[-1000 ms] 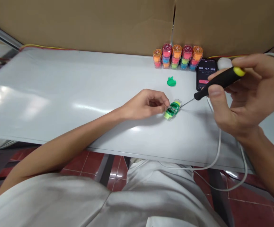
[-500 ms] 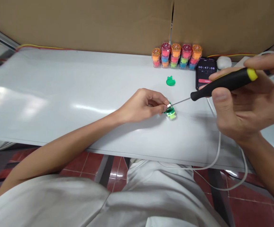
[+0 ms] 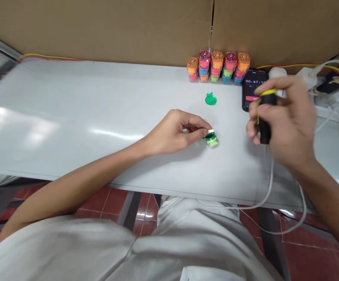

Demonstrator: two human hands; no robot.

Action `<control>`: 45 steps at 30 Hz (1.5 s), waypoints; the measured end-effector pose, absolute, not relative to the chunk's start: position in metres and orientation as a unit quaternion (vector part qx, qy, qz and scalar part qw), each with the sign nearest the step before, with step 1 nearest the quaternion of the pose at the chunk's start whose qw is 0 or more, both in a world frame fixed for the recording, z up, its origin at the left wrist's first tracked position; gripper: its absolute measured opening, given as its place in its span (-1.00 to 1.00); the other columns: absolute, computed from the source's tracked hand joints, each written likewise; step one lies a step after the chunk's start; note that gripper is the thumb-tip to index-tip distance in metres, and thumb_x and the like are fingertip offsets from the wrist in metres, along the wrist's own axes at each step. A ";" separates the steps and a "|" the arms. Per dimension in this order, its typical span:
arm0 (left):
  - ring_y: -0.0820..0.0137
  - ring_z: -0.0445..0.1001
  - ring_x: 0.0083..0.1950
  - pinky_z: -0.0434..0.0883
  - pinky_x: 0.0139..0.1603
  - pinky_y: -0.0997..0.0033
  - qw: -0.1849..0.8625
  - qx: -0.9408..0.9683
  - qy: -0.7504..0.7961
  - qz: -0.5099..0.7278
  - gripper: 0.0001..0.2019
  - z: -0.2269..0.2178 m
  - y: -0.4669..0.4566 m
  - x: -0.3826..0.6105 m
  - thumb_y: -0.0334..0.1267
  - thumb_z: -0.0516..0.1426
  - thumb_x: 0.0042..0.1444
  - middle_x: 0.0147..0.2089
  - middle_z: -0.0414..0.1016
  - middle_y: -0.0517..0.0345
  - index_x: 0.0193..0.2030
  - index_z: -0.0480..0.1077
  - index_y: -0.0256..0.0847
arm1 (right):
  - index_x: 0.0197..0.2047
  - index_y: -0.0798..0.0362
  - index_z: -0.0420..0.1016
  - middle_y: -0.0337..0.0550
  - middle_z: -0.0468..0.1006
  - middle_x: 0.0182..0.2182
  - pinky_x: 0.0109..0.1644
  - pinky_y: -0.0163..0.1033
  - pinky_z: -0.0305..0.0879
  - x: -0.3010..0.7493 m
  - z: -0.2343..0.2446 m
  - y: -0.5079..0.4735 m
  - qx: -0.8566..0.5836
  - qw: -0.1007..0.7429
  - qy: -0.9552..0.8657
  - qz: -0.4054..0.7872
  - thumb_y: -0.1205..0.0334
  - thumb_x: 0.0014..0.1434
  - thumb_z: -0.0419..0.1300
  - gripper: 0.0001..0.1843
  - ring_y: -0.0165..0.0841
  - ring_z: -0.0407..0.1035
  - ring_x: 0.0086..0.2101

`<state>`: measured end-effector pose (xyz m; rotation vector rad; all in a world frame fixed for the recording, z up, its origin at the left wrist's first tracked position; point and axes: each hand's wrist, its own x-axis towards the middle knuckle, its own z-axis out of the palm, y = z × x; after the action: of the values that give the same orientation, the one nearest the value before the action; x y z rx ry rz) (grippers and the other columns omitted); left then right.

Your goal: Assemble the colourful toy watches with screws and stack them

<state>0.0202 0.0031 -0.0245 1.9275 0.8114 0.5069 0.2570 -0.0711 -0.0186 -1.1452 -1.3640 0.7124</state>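
Note:
My left hand (image 3: 183, 132) rests low over the white table and pinches a small green plastic piece (image 3: 212, 141) with a clear edge and a bright strip on top. The fingertips cover its left side. My right hand (image 3: 289, 121), blurred by motion, grips a black screwdriver (image 3: 265, 127) with a yellow end by its handle, above the table. The handle stands nearly upright; little of its shaft shows. Behind my left fingers a flat green disc (image 3: 210, 99) with a small tab lies loose on the table.
Several stacked colourful pieces (image 3: 217, 69) stand in a row by the cardboard wall (image 3: 99, 31). A phone (image 3: 249, 89) showing a timer lies beside them. At the right are a power strip (image 3: 330, 111) and plugs. A white cable (image 3: 270, 187) loops over the table's front edge.
My right hand has pulled the screwdriver away from the green piece, moved left and turned its handle from slanting to nearly upright. My left hand has stayed almost still.

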 end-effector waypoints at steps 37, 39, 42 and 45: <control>0.29 0.57 0.12 0.46 0.15 0.34 0.350 0.911 0.172 0.132 -0.59 -0.033 0.020 0.015 -0.43 0.19 0.20 0.17 0.60 0.04 0.19 0.51 -0.15 | -0.13 0.00 0.47 -0.37 0.37 -0.57 -0.64 -0.44 0.02 0.251 -0.037 -0.065 -0.571 0.351 -0.504 0.545 0.29 0.11 0.39 -0.73 -0.56 0.17 -0.63; 0.28 0.56 0.14 0.45 0.15 0.34 0.351 0.915 0.155 0.126 -0.62 -0.032 0.016 0.016 -0.41 0.18 0.23 0.17 0.59 0.02 0.18 0.50 -0.16 | -0.13 0.01 0.47 -0.36 0.40 -0.57 -0.64 -0.45 0.03 0.252 -0.037 -0.065 -0.563 0.336 -0.507 0.559 0.33 0.10 0.36 -0.74 -0.57 0.17 -0.64; 0.28 0.56 0.13 0.43 0.14 0.34 0.342 0.920 0.147 0.121 -0.66 -0.032 0.012 0.016 -0.38 0.19 0.24 0.14 0.59 0.01 0.16 0.51 -0.18 | -0.14 0.04 0.44 -0.30 0.53 -0.47 -0.64 -0.45 0.06 0.254 -0.037 -0.065 -0.551 0.317 -0.507 0.582 0.34 0.08 0.36 -0.73 -0.60 0.18 -0.64; 0.29 0.56 0.08 0.42 0.11 0.35 0.335 0.924 0.148 0.113 -0.70 -0.031 0.010 0.016 -0.35 0.20 0.26 0.10 0.59 0.02 0.12 0.51 -0.17 | -0.15 0.05 0.43 -0.28 0.56 -0.44 -0.64 -0.44 0.08 0.255 -0.035 -0.064 -0.546 0.306 -0.507 0.593 0.36 0.04 0.37 -0.70 -0.60 0.20 -0.63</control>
<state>0.0157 0.0097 -0.0314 2.4105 0.3873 0.2958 0.2547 -0.0641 -0.0352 -1.4459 -1.3424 1.5687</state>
